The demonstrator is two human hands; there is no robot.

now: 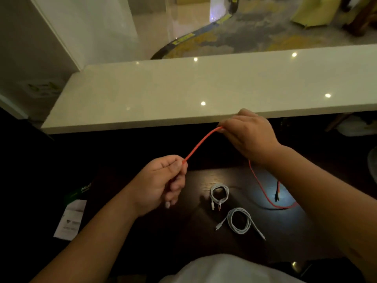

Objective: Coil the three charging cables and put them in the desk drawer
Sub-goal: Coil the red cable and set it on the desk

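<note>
Two hands hold one red cable [201, 142] up over a dark desk [204, 237]. The left hand [163, 181] is closed in a fist w/ the cable pinched at the top, by the thumb. The right hand [247, 135] is higher up, near the edge of a white counter [183, 94], fingers closed on the cable too. Between the hands the cable makes a soft curve. Past the right hand it hangs down & lies loose on the desk, its dark plug end by the right arm. 2 white cables sit coiled on the desk: a small coil [219, 196] & a big coil [240, 221] just beside it. Some papers [70, 219] lie at the left.
</note>
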